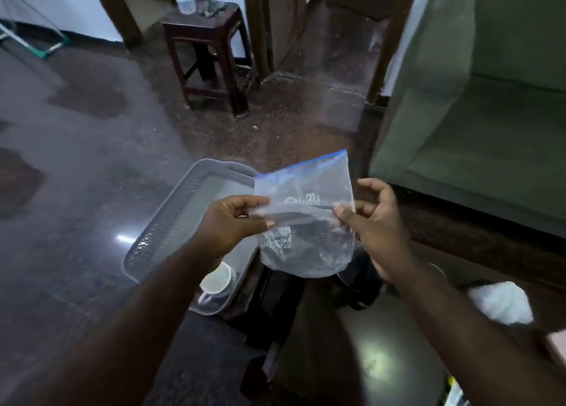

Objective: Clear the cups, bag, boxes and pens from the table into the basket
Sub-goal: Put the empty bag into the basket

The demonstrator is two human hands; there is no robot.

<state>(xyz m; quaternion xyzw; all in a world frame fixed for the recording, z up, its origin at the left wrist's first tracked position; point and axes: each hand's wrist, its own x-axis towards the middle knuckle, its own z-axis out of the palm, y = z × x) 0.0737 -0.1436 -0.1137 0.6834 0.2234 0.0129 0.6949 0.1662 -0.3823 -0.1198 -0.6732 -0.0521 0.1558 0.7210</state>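
A clear zip bag with a blue seal strip hangs in the air in front of me, folded over near its middle. My left hand pinches its left edge and my right hand pinches its right edge. The bag is held above the right side of a grey perforated basket that stands on the floor. A white cup lies in the basket's near corner. Part of the basket is hidden behind the bag and my left arm.
A dark table top lies below my arms, with a white crumpled thing at its right. A dark wooden stool with a bottle stands farther back. A green sofa fills the right side. Glossy floor spreads to the left.
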